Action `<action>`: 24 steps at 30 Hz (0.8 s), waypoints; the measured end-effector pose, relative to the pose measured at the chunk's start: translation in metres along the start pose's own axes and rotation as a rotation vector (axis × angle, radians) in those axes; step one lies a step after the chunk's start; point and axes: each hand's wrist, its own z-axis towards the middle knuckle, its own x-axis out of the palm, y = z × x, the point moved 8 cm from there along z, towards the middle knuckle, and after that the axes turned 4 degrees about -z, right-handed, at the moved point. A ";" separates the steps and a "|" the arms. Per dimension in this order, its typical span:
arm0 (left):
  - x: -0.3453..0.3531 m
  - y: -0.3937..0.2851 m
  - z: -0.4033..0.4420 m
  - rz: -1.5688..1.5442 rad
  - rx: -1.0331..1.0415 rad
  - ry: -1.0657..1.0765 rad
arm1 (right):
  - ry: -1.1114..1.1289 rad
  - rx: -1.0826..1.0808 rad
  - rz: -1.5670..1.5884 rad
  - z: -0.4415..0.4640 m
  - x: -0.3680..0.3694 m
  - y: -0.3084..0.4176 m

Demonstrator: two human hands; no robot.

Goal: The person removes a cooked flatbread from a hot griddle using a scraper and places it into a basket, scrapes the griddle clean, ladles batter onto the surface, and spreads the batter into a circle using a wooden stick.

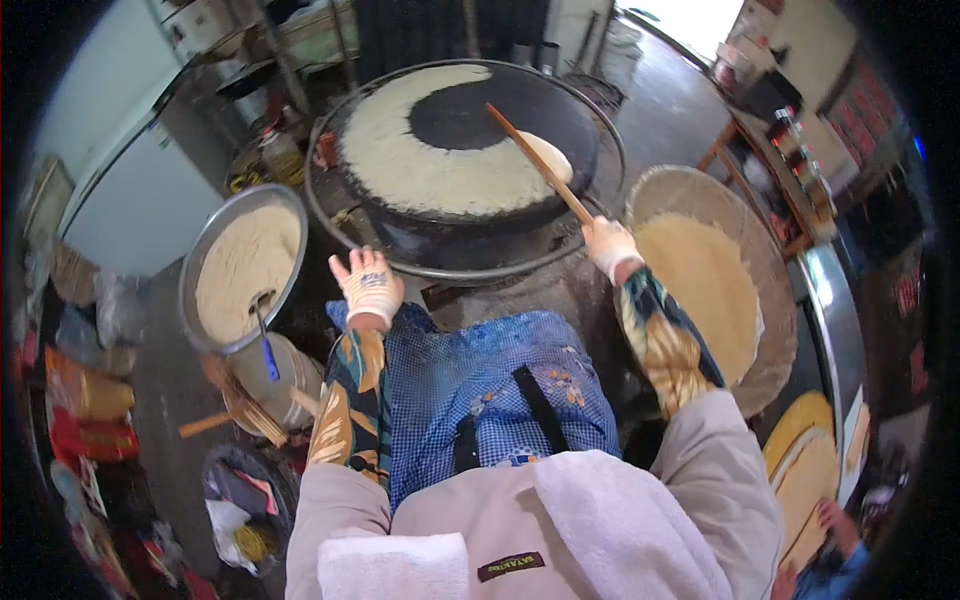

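White towelling lies over the pale jacket at the bottom of the frame, with a blue checked apron beyond. Left of centre, the gloved left hand is empty, fingers spread, just beside the metal ring around a black griddle; contact cannot be told. Right of centre, the right hand grips the near end of a wooden stick, whose long axis slants up and leftward over the griddle, across pale batter. Flanking the hands are a basin of pale mix, left, and a basket of yellowish meal, right. Farther off, the batter curves from upper centre round the left to a thick lump by the stick, nearer the right hand. Grey floor runs to a bright doorway at upper right.
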 end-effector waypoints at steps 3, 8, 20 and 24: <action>-0.033 -0.055 -0.007 -0.212 0.135 0.101 | -0.013 -0.082 -0.097 -0.001 0.023 -0.002; 0.012 -0.133 -0.038 -0.107 0.258 0.147 | -0.056 -0.052 -0.134 0.011 0.030 -0.015; 0.028 -0.087 -0.023 0.032 0.185 0.017 | -0.060 -0.109 -0.232 -0.008 0.030 -0.016; 0.024 -0.068 -0.015 0.048 0.139 0.043 | -0.096 -0.005 -0.210 0.003 0.024 -0.041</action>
